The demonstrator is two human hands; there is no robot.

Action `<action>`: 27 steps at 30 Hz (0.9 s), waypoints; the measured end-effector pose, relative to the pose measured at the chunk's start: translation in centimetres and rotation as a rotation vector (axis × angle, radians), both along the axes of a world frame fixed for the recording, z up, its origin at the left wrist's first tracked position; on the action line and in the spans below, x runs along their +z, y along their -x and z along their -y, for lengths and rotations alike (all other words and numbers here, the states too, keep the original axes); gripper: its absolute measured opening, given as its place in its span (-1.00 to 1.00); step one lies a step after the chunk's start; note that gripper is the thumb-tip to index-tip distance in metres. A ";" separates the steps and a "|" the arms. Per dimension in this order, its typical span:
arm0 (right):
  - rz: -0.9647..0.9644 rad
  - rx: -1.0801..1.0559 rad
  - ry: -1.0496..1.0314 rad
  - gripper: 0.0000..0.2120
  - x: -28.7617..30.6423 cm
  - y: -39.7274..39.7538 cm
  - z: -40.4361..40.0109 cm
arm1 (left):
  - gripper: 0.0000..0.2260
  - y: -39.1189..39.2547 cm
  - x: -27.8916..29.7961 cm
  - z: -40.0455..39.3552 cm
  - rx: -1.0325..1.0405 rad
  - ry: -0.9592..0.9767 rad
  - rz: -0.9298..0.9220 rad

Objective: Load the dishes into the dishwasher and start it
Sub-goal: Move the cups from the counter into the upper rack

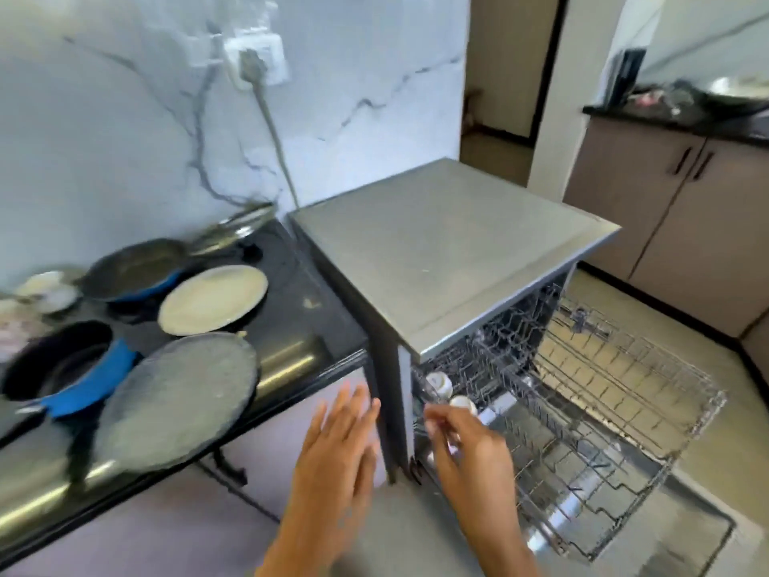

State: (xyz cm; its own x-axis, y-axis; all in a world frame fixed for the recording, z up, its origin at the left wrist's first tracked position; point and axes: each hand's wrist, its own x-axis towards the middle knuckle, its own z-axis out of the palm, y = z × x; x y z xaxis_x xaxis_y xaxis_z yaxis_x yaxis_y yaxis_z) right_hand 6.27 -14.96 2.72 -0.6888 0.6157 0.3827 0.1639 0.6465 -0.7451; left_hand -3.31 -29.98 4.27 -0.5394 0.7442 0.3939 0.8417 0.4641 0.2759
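The left hand (339, 456) is nearest, fingers straight and spread, holding nothing, in front of the bench (291, 356) edge. Left of it and farther off on the bench lie a grey plate (179, 397), a blue pot (62, 368), a cream plate (212, 299) and a frying pan (133, 270), its handle pointing right. Right of it, the right hand (466, 439) pinches something small and blurred in its grip over the dishwasher (449, 243) rack (603, 393), just beside two white cups (441, 383) lying on their sides.

Bright daylight, heavy motion blur at left, wide-angle bending at edges.
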 end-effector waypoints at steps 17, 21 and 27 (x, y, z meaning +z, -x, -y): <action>-0.155 0.660 -0.038 -0.84 14.8 23.8 21.9 | -0.60 11.3 11.6 27.2 0.803 -0.183 -0.088; -0.146 0.708 -0.053 -0.85 14.7 31.4 28.3 | -0.57 18.3 11.7 33.4 0.921 -0.156 -0.115; -0.093 0.739 -0.080 -0.84 13.7 40.9 34.9 | -0.56 31.0 10.5 40.6 0.989 0.050 0.078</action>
State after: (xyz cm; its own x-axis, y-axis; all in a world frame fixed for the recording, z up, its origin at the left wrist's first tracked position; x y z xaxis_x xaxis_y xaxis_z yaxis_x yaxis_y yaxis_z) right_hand -34.65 -49.89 16.44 -0.8748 -0.0275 0.4838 -0.3958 0.6165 -0.6806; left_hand -34.31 -70.53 14.74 -0.9496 -0.0394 0.3108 0.0501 0.9602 0.2748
